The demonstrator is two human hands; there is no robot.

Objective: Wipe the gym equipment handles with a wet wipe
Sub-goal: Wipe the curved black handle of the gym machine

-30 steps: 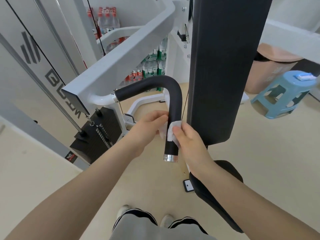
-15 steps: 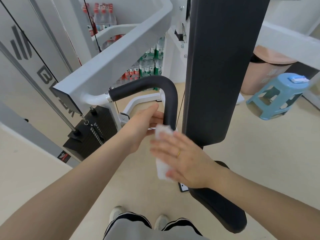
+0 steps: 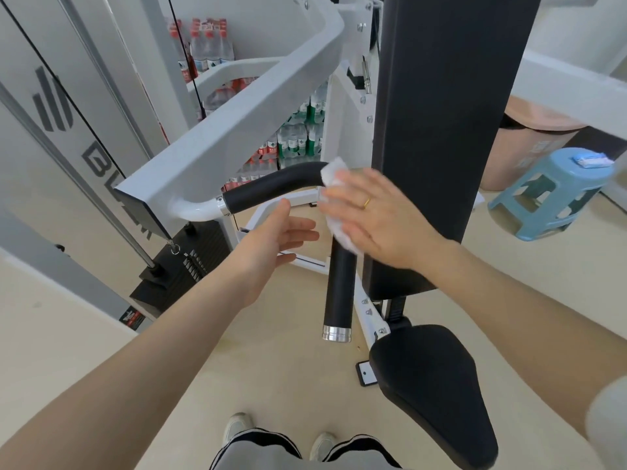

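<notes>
Fingers of the right hand (image 3: pixel 376 218) lie flat, pressing the crumpled white wet wipe (image 3: pixel 334 201) against the bend of the black foam-covered handle (image 3: pixel 339 286), while the left hand (image 3: pixel 274 237) hovers open just beside it, holding nothing, so the unpinched wipe could slip off and drop.

Gym, small commercial kind. White-framed weight machine (image 3: pixel 237 123) with black weight stack (image 3: pixel 190 262) and steel cable (image 3: pixel 84 120); tall black back pad (image 3: pixel 437 130) over black seat (image 3: pixel 434 385); foam-gripped handle (image 3: pixel 337 286) on bent tube. Shrink-wrapped packs of bottled water (image 3: pixel 295 140) stacked behind frame (stock for members, by look). Frosted partition (image 3: pixel 44 106) with logo, pale floor (image 3: pixel 61 337), blue plastic stool (image 3: pixel 553 195).
</notes>
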